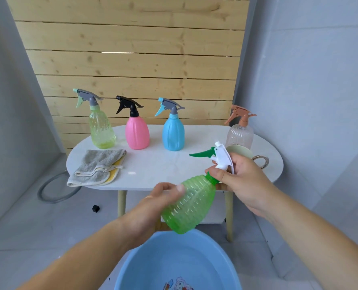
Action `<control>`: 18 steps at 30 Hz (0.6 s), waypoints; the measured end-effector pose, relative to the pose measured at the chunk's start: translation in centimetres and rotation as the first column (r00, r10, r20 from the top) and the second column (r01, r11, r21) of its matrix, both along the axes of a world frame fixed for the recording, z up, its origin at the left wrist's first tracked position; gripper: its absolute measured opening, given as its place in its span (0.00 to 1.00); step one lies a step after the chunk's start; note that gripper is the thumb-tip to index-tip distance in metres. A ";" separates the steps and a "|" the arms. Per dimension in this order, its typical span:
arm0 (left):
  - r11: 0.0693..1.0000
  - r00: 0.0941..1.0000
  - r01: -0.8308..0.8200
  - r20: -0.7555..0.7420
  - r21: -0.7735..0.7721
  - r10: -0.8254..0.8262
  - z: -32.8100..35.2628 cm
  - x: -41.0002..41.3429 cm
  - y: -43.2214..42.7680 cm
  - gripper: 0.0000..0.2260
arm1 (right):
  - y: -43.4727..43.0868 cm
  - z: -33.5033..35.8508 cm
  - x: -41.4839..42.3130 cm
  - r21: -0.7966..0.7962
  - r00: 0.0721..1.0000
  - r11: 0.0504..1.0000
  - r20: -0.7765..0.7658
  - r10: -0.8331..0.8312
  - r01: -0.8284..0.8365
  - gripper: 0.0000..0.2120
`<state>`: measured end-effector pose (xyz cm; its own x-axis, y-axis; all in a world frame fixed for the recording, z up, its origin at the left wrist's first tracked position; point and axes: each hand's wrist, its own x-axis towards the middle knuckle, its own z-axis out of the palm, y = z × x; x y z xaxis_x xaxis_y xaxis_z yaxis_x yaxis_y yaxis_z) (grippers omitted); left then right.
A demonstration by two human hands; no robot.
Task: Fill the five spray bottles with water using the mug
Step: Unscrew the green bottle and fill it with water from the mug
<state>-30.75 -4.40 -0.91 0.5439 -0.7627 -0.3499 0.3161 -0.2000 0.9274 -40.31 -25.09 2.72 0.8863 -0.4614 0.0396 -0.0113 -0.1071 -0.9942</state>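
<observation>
A green ribbed spray bottle (191, 204) is held tilted above a blue basin (144, 262). My left hand (153, 206) grips its body. My right hand (239, 183) is closed around its white spray head (222, 158) and green collar. On the white oval table (153, 164) stand a yellow-green bottle (101, 130), a pink bottle (137, 132), a blue bottle (173, 133) and a clear bottle with a brown head (239, 135). A pale mug (255, 156) with a metallic handle sits behind my right hand, partly hidden.
A folded grey and yellow cloth (96, 168) lies on the table's left end. A grey hose ring (50, 191) and a small black cap (95, 208) are on the floor to the left. A wooden slat wall stands behind the table.
</observation>
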 end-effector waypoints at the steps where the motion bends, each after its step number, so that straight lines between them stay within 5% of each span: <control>1: 1.000 0.996 -0.004 0.085 0.006 0.004 0.0 -0.1 0.0 0.37 | 0.0 -0.1 0.0 -0.006 1.000 1.000 0.001 -0.012 0.012 0.10; 4: 1.000 0.980 0.009 0.199 0.030 -0.015 -0.2 -0.3 -0.1 0.40 | -0.3 -0.3 0.1 0.011 0.999 0.999 0.006 -0.033 0.033 0.10; 8: 0.999 0.982 -0.025 -0.189 -0.031 0.019 0.5 -0.1 0.2 0.28 | -0.6 -0.2 -0.1 0.080 1.000 0.997 0.008 0.001 -0.002 0.08; 11: 0.997 0.944 -0.068 -0.325 -0.030 0.055 0.7 -0.3 0.4 0.29 | -0.5 -0.4 0.0 0.100 1.000 0.995 0.008 -0.003 0.002 0.10; 16: 0.981 0.958 -0.185 -0.236 -0.066 0.165 -0.4 -0.8 0.4 0.35 | -0.3 -1.4 0.4 0.073 0.999 0.996 -0.018 -0.044 0.045 0.12; 18: 0.987 0.960 -0.158 -0.238 -0.035 0.146 -0.2 -0.7 0.6 0.28 | -0.4 -1.4 0.6 0.073 0.999 0.996 -0.018 -0.041 0.042 0.12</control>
